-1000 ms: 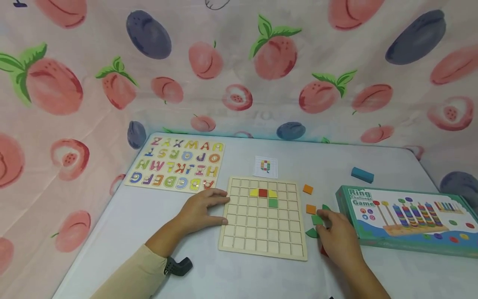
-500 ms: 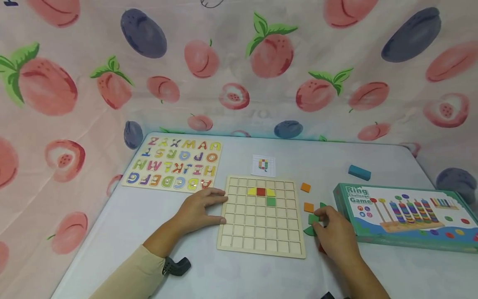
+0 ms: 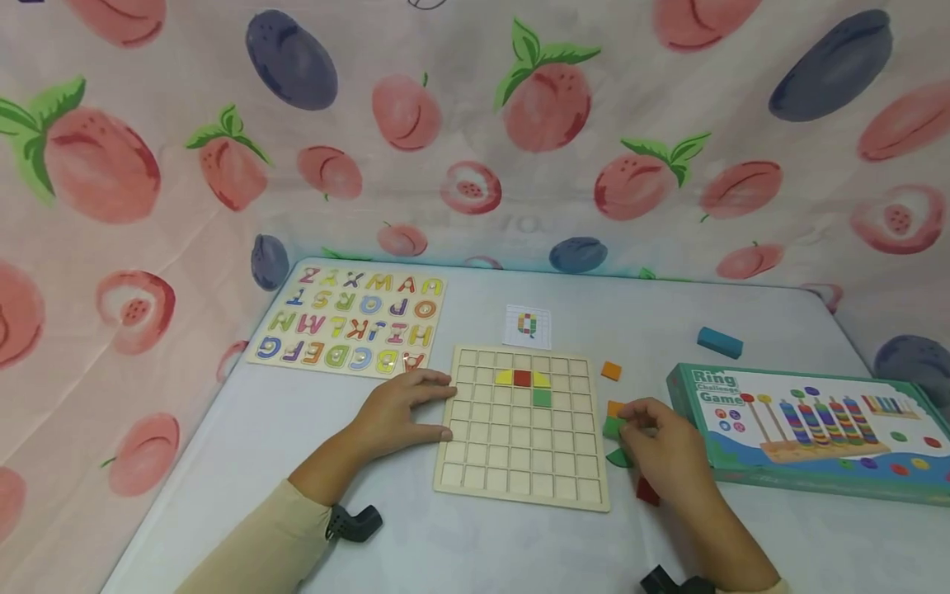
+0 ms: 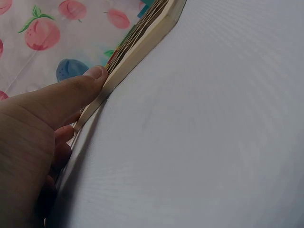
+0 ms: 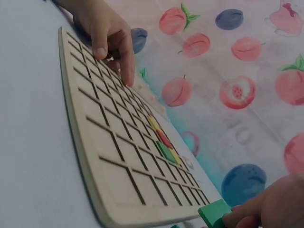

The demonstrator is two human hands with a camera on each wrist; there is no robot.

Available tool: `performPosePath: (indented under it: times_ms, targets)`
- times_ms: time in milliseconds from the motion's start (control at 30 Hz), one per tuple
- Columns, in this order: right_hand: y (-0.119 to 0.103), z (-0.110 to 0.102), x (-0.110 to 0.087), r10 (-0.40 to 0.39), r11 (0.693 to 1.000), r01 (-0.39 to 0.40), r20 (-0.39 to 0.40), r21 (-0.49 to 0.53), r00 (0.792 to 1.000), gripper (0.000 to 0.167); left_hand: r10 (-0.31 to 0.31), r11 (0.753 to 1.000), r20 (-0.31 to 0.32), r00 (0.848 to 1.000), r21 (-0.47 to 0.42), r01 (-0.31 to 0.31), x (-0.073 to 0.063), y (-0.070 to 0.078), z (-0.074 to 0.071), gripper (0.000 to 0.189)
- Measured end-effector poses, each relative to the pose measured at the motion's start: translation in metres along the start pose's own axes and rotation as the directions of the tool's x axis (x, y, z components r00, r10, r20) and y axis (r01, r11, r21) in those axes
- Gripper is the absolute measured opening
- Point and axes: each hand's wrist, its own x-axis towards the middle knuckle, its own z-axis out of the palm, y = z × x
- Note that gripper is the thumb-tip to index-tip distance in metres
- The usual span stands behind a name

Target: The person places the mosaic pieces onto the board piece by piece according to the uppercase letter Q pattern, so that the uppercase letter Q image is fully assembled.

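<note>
My right hand (image 3: pixel 671 454) pinches a green square tile (image 5: pixel 215 212) between thumb and fingertips, just right of the wooden grid board (image 3: pixel 497 462). In the head view the green tile partly covers an orange square tile (image 3: pixel 615 408). A green curved tile (image 3: pixel 618 459) and a red tile (image 3: pixel 647 492) lie near that hand. My left hand (image 3: pixel 401 417) rests at the board's left edge, thumb and fingers spread and touching its rim. Set in the board's upper cells are a red square (image 3: pixel 523 379), two yellow pieces beside it (image 3: pixel 505 378) and a green square (image 3: pixel 543 398).
A pattern card (image 3: pixel 528 327) lies behind the board. An alphabet puzzle board (image 3: pixel 349 322) is at the back left. On the right stand a Ring Challenge Game box (image 3: pixel 816 437) and a blue block (image 3: pixel 720 342). Another orange tile (image 3: pixel 612 370) lies beside the board.
The right hand has taken the green square tile and moved it slightly left and up, toward the board. More of the red tile shows. The left hand stays at the board's edge.
</note>
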Motion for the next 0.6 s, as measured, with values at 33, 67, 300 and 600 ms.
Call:
performPosePath:
  times_ms: [33,67,300,600]
  targets:
    - [-0.002,0.0,0.001,0.002,1.0,-0.002,0.005,0.018,1.0,0.024,-0.001,1.0,0.001,1.0,-0.001,0.001,0.0,0.0,0.0,0.066]
    - [-0.003,0.001,0.002,-0.005,1.0,0.004,0.007,0.027,1.0,0.024,-0.003,1.0,0.002,1.0,-0.003,0.003,0.0,0.0,-0.001,0.066]
    - [-0.015,0.017,0.01,-0.062,0.996,0.06,0.02,0.061,0.998,0.017,-0.01,1.0,0.005,1.0,-0.01,0.01,-0.001,0.002,-0.001,0.066]
    - [-0.033,0.036,0.018,-0.125,0.988,0.122,0.031,0.093,0.992,0.011,-0.003,1.0,0.002,1.0,-0.003,0.003,0.001,0.001,-0.001,0.066]
